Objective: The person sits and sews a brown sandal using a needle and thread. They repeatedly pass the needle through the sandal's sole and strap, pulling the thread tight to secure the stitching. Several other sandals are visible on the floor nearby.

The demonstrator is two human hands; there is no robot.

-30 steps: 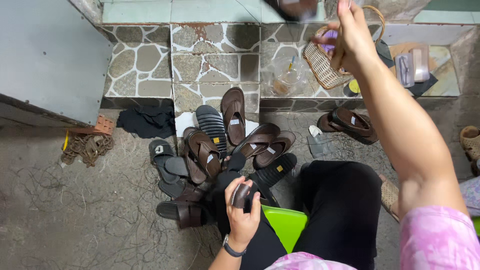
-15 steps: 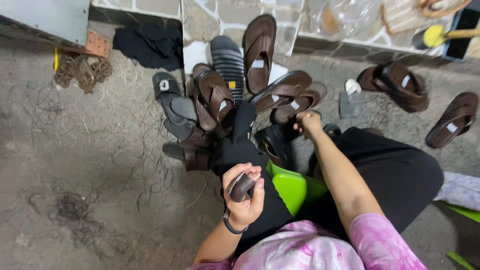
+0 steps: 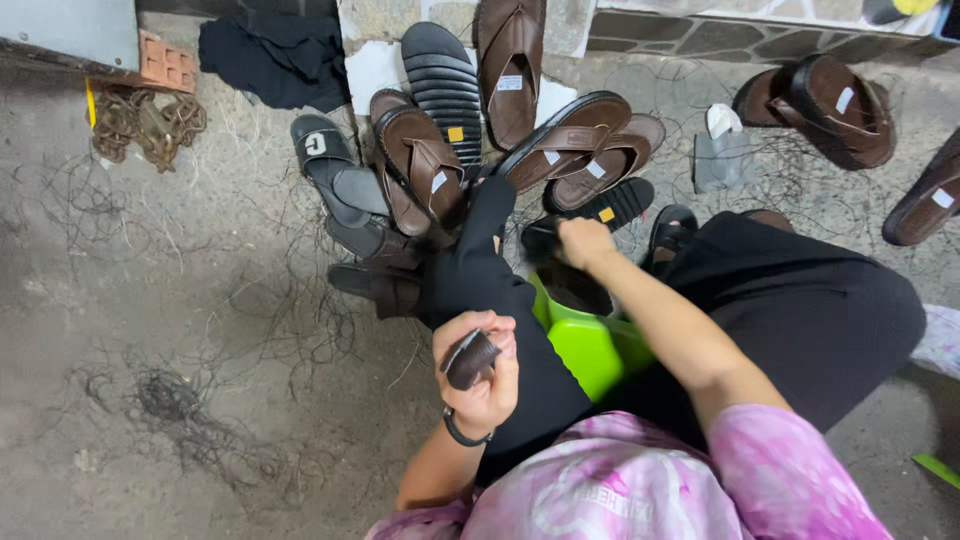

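Over the lap, left hand [image 3: 480,385] closed around a dark strap piece [image 3: 470,357]. Right hand [image 3: 585,243] down at the sandal pile [image 3: 470,160], fingers curled on something, unclear what. Mid-sorting, seemingly; next calls for picking a matching sandal.

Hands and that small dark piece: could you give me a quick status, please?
Left hand gripping small dark strap piece. Right hand down at black sandal by the sandal pile. Nothing between the hands but the black-trousered knee.

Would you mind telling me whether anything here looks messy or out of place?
Yes. Brown sandals lie heaped at all angles against the wall, some sole-up, and loose dark threads litter the concrete floor. A black cloth lies crumpled by the wall.
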